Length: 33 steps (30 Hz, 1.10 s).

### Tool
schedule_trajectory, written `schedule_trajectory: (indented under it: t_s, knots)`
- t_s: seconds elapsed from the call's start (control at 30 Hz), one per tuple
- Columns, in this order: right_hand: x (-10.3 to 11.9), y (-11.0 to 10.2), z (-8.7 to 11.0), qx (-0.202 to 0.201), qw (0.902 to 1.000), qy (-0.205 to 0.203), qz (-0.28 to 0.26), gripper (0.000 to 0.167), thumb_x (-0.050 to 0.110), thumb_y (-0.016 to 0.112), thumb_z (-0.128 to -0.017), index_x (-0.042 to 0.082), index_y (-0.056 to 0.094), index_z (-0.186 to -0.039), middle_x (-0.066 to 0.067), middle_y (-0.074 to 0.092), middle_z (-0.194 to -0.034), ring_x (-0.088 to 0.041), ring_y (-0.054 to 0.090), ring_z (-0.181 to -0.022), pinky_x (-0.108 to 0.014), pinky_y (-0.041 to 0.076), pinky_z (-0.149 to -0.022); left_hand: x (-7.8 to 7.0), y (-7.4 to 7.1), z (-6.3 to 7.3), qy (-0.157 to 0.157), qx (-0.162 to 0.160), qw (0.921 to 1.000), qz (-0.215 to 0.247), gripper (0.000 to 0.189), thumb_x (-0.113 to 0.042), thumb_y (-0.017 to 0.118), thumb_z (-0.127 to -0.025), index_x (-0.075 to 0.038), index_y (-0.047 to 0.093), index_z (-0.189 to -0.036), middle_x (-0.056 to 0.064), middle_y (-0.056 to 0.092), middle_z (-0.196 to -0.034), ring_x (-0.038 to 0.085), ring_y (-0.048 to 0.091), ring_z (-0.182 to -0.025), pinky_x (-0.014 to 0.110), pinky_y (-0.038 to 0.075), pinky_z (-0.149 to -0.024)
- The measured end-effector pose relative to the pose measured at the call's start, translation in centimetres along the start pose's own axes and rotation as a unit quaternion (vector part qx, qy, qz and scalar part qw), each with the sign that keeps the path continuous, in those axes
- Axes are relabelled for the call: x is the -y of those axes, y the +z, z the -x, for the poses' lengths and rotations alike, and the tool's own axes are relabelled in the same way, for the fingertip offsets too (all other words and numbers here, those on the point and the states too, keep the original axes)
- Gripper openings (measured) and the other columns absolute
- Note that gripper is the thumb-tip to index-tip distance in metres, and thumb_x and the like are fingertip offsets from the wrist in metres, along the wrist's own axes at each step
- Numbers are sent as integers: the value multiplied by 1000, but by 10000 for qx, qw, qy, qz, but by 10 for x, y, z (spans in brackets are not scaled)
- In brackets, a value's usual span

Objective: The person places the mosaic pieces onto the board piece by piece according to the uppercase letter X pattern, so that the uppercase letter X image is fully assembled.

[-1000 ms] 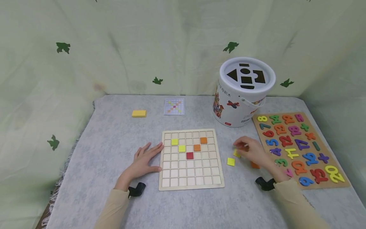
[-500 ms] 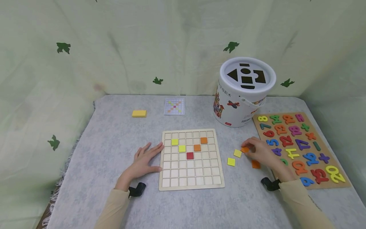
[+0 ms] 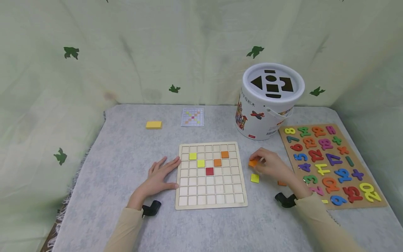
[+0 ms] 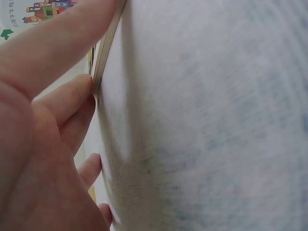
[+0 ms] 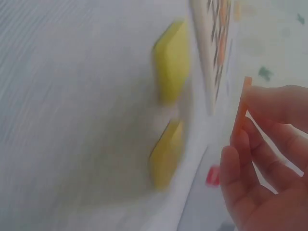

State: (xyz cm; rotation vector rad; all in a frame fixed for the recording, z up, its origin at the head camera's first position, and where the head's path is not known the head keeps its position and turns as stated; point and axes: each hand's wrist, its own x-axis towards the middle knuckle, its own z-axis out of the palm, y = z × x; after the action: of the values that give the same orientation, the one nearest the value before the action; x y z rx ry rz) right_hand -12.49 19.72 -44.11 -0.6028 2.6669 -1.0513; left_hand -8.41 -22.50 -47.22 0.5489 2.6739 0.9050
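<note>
My right hand [image 3: 273, 166] pinches an orange square tile [image 3: 252, 163] between thumb and fingertips, just off the right edge of the wooden grid board [image 3: 200, 190]. In the right wrist view that orange tile [image 5: 240, 113] is edge-on above the cloth. Two yellow tiles lie below it there, a nearer one [image 5: 167, 156] and a farther one [image 5: 172, 65]; the head view shows one yellow tile [image 3: 254, 178]. Another orange tile [image 3: 282, 183] is partly hidden by my right hand. With fingers spread, my left hand [image 3: 160, 178] touches the board's left edge. On the board sit two yellow tiles, a red tile [image 3: 209, 171] and two orange tiles.
A small pattern card [image 3: 192, 117] and a yellow block [image 3: 154, 125] lie toward the back. Behind my right hand stands a white bucket [image 3: 258, 120] with shaped holes in its lid. A number puzzle board [image 3: 338, 164] covers the table's right side.
My right hand moved right and picked up an orange tile from behind the yellow ones, then carried it left toward the board. My left hand stayed in place.
</note>
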Motion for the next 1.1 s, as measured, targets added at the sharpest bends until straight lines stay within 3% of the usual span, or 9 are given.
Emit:
schedule_trajectory:
  t_s: [0.33,0.57,0.9,1.1]
  knots:
    - [59,52,-27,783,9914,-1011,-281,22,1,71,-81,10,66,-101,5,60,-97,-16,53,-86,-31,48,-75,-1,0,0,-12,-1,10000,-18,86,-38,76,-80,-11,33,-150,6,26,-156,40,2,-142,59,-6,-108]
    - [87,87,-46,1253,9796,-1568,2,18,0,67,-83,11,67,-98,4,58,-97,-12,53,-85,-24,46,-76,-3,-2,0,-15,-2,10000,29,86,-37,76,-80,-10,33,-150,6,26,-156,41,2,-142,59,-6,-108]
    - [102,106,-55,1340,9760,-1643,488,22,-3,67,-81,12,67,-96,6,58,-99,-10,50,-90,-22,44,-81,-2,0,0,-42,-14,10000,21,86,-37,76,-80,-10,33,-150,6,25,-156,40,2,-142,59,-7,-107]
    - [100,99,-51,1276,9818,-1373,292,19,1,66,-84,13,67,-99,6,59,-99,-11,52,-90,-24,46,-80,-1,0,0,0,-31,10000,43,86,-37,76,-80,-11,33,-150,6,25,-156,40,2,-142,59,-7,-107]
